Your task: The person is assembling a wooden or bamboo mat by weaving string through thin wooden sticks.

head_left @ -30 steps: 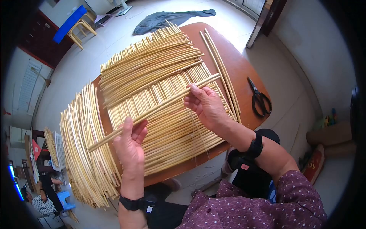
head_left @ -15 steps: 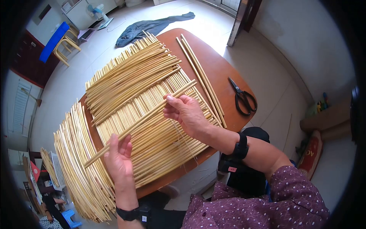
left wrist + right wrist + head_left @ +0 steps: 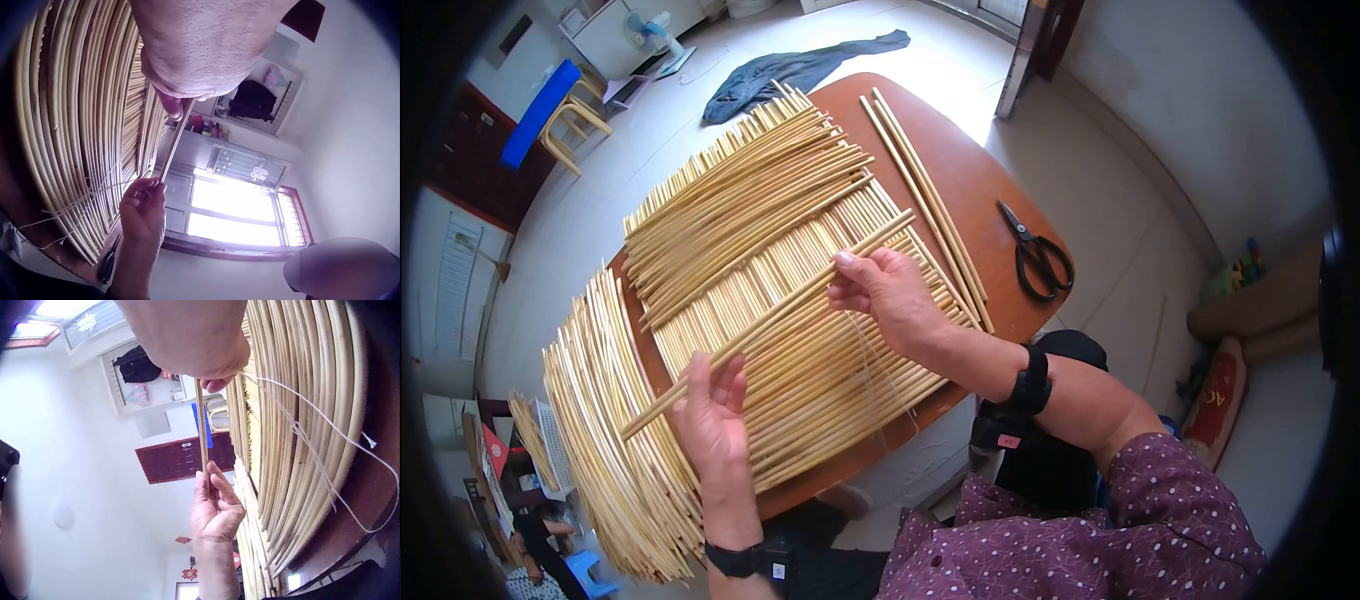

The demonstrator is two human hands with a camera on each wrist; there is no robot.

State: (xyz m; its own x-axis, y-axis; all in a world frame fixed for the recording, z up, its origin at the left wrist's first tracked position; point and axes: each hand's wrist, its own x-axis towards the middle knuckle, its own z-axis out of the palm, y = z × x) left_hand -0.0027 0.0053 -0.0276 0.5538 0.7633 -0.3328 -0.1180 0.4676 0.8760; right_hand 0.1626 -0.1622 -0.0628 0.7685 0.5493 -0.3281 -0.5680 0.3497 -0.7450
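A pair of long tan stalks [image 3: 785,308] lies slantwise in the air above a mat [image 3: 730,290] of tied stalks. Close to their lower left end, my left hand [image 3: 713,420] pinches them between thumb and fingers. Toward the upper right end, the thumb and curled fingers of my right hand [image 3: 885,295] grip the same stalks. Thin white string [image 3: 300,434] runs from by the right hand's fingers and hangs in loose loops over the mat's near rows. In the left wrist view, the string [image 3: 103,187] reaches the right hand's fingertips.
A heap of stalks [image 3: 605,430] lies left of the mat, and a loose bundle [image 3: 740,195] rests across its far part. Several stalks [image 3: 930,200] lie along its right side. Black scissors [image 3: 1040,255] are on the brown table [image 3: 990,190]. Dark cloth [image 3: 790,75] lies on the floor.
Over the first half second the head view shifted, so the table appears further left. Both hands keep holding the stalks in much the same pose; since then almost nothing has moved.
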